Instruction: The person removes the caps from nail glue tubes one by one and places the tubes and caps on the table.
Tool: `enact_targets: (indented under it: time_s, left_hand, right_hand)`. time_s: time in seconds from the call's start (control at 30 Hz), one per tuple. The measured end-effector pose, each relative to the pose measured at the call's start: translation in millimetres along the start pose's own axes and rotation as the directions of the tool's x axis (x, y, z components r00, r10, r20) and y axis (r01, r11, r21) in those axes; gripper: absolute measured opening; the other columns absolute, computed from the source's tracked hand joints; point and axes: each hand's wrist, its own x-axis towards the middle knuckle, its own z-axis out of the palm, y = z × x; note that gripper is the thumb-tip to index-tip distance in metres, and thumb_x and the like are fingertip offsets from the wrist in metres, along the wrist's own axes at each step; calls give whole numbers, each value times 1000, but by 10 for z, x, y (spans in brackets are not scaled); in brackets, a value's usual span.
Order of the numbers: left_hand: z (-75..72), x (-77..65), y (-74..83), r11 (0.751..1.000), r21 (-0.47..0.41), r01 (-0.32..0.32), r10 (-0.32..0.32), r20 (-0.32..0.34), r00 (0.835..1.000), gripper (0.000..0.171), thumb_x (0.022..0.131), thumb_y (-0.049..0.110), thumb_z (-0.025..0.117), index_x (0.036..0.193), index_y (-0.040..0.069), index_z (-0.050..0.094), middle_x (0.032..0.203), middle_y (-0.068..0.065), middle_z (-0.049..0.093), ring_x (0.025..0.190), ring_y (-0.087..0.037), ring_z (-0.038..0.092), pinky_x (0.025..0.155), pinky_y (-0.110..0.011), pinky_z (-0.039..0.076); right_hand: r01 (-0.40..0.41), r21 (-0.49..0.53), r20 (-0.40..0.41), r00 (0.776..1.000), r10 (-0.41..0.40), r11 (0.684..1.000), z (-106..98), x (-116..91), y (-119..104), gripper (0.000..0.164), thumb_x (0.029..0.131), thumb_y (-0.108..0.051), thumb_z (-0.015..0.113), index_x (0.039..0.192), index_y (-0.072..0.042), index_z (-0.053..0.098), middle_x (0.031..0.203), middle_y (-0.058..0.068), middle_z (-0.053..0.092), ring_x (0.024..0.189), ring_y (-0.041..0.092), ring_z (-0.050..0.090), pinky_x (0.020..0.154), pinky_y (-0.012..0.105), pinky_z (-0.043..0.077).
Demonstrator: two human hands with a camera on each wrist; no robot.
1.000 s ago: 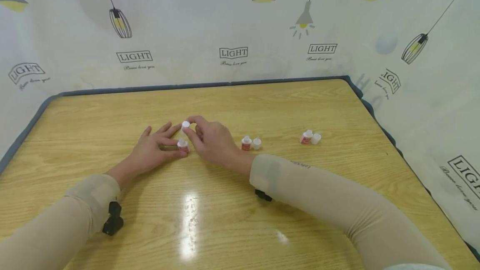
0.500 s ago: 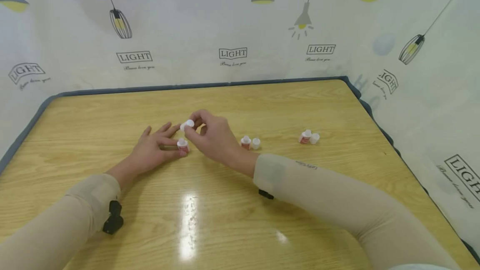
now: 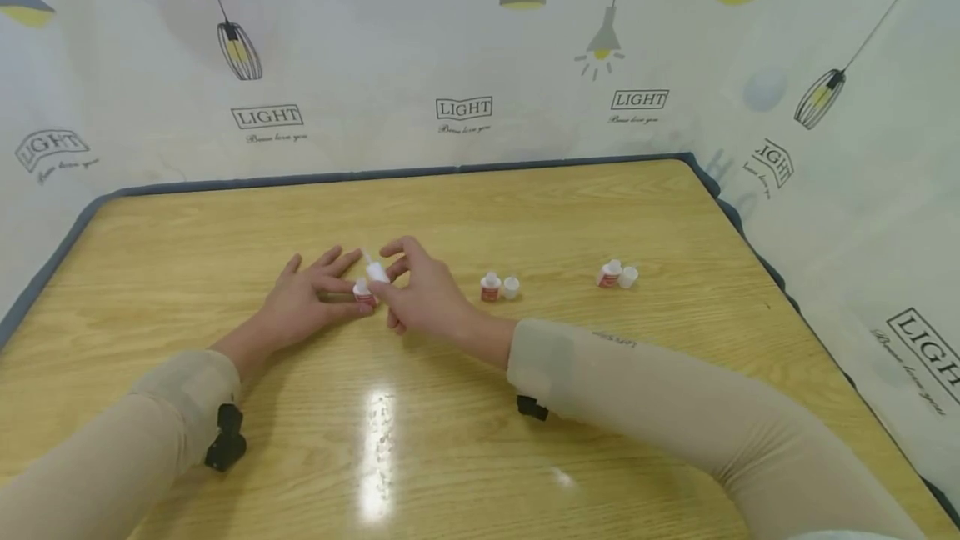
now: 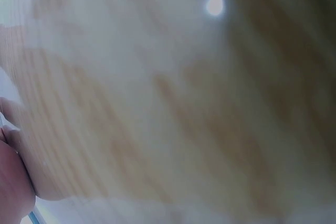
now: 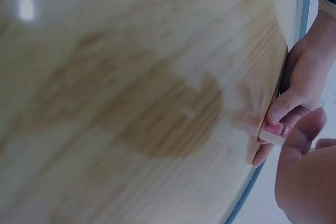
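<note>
My left hand (image 3: 302, 298) lies low at the table, holding a small white bottle with a red label (image 3: 363, 292) between thumb and index finger. The other fingers are spread. The bottle stands upright with its white neck showing. Just above and right of it, my right hand (image 3: 431, 294) pinches a white cap with a thin stem (image 3: 377, 273), whose stem points up and to the left. In the right wrist view, the left hand (image 5: 307, 74) grips the red-labelled bottle (image 5: 274, 130), partly hidden behind the right hand (image 5: 304, 177). Only part of the left hand (image 4: 16, 187) shows in the left wrist view.
Right of my hands, a second red-labelled bottle (image 3: 491, 287) stands beside a white cap (image 3: 512, 287). Farther right is a third bottle (image 3: 610, 275) with its cap (image 3: 628, 277) next to it. A patterned wall (image 3: 337, 140) rises behind the wooden table (image 3: 465, 457).
The stemmed cap in my right hand has tipped over, from upright above the bottle to stem pointing up-left, and sits slightly lower now. My left hand and the bottle have stayed put.
</note>
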Motion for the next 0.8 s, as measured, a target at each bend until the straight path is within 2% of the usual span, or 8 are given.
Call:
enact_targets:
  time_s: [0.1, 0.2, 0.37, 0.47, 0.53, 0.67, 0.8]
  left_hand:
    - [3, -8, 0, 1000, -6, 3, -3, -7, 1000, 43, 91, 44, 83, 126, 19, 80, 172, -9, 38, 166, -41, 18, 129, -75, -4]
    - [2, -12, 2, 1000, -16, 1, -1, -8, 1000, 45, 91, 43, 84, 127, 17, 79, 172, -10, 37, 166, -41, 18, 129, -75, -4]
    - [-4, -14, 7, 1000, -18, 2, -2, -6, 1000, 45, 92, 42, 83, 127, 16, 79, 173, -9, 37, 167, -40, 18, 130, -73, -5]
    - [-4, -16, 9, 1000, -16, 5, -5, -6, 1000, 44, 91, 43, 83, 126, 16, 79, 173, -9, 37, 167, -39, 18, 130, -73, -5]
    - [4, -15, 5, 1000, -13, 2, -2, -4, 1000, 45, 91, 44, 83, 126, 16, 80, 173, -9, 37, 167, -39, 18, 129, -74, -4]
    - [14, -11, -4, 1000, -3, -1, 1, 1, 1000, 46, 90, 45, 84, 126, 16, 80, 173, -9, 37, 167, -40, 18, 129, -75, -4]
    - [11, -11, -2, 1000, 3, -3, 3, 11, 1000, 46, 90, 45, 84, 126, 17, 79, 174, -8, 36, 167, -40, 17, 129, -75, -5]
  right_hand:
    - [-72, -14, 25, 997, 73, 997, 39, 16, 6, 44, 107, -10, 65, 149, -6, 53, 126, 10, 67, 58, 14, 66, 61, 36, 65]
    - [-115, -18, 28, 993, 115, 993, 49, 28, 19, 36, 106, -9, 65, 141, -2, 61, 124, 12, 71, 57, 14, 67, 63, 36, 66]
    - [-109, -155, -10, 994, 109, 982, 20, 53, 65, 27, 103, -17, 72, 127, -4, 68, 97, 10, 74, 55, 10, 63, 52, 22, 55]
    - [-116, -234, -13, 993, 116, 965, 2, 78, 99, 24, 103, -22, 73, 120, -7, 67, 79, 5, 68, 52, 10, 59, 47, 18, 45]
    - [-138, -240, 5, 990, 144, 961, -9, 83, 108, 21, 104, -22, 71, 117, -7, 65, 69, 5, 67, 49, 12, 59, 44, 18, 45]
    - [-166, -262, 29, 983, 179, 951, -24, 75, 110, 17, 104, -19, 70, 114, -8, 63, 63, 5, 67, 47, 12, 61, 44, 18, 48]
    - [-157, -289, 39, 984, 176, 944, -25, 70, 118, 14, 103, -12, 69, 115, -7, 63, 61, 4, 65, 47, 12, 60, 44, 18, 48]
